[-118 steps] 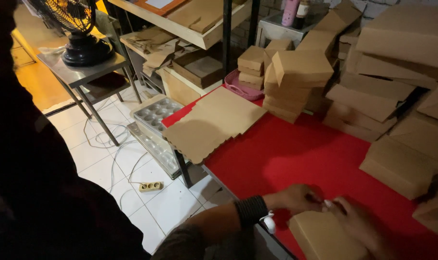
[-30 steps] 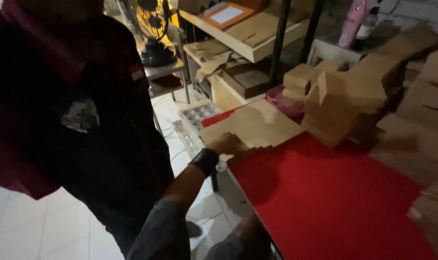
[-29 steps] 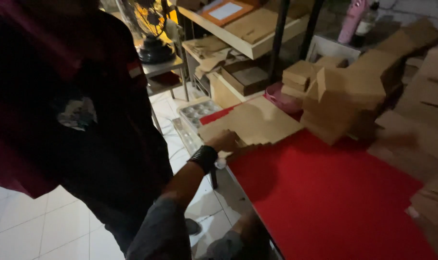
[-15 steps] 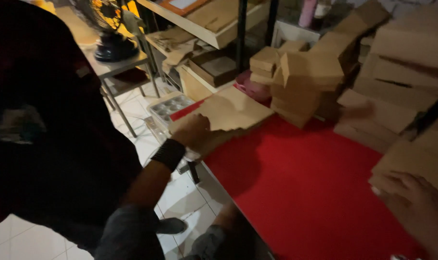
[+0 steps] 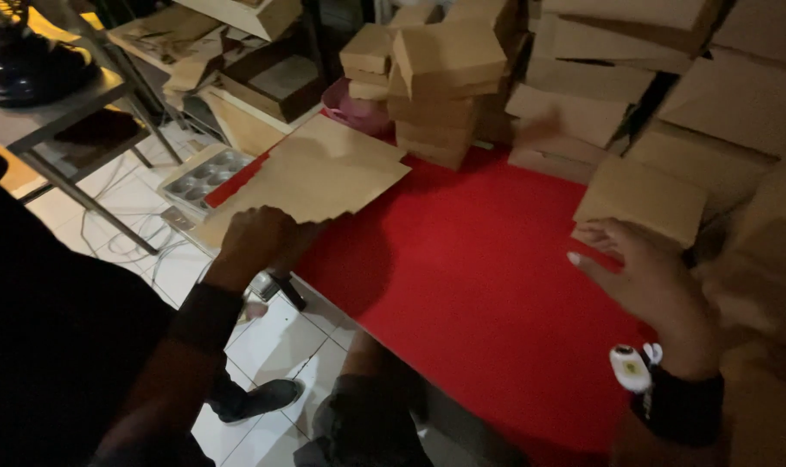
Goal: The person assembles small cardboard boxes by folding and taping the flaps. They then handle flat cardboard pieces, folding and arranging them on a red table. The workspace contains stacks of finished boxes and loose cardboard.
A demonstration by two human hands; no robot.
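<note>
My left hand (image 5: pixel 256 240) rests closed on the near corner of a stack of flat brown cardboard sheets (image 5: pixel 324 173), which hangs over the left edge of the red table (image 5: pixel 462 285). My right hand (image 5: pixel 648 277) hovers open over the table's right side, fingers spread. It is just in front of a folded brown box (image 5: pixel 642 197) and touches nothing that I can see. A dark band with a small white piece is on my right wrist.
Folded brown boxes are piled along the table's back (image 5: pixel 436 78) and right side (image 5: pixel 670 78). A clear plastic tray (image 5: pixel 204 175) sits below the table's left edge. A metal side table (image 5: pixel 51 104) and shelves with cardboard stand on the left. Cables lie on the white tiled floor.
My left hand has stayed on the corner of the flat sheets. My right hand has come further into view, open, in front of the folded box. The view has tilted toward the table.
</note>
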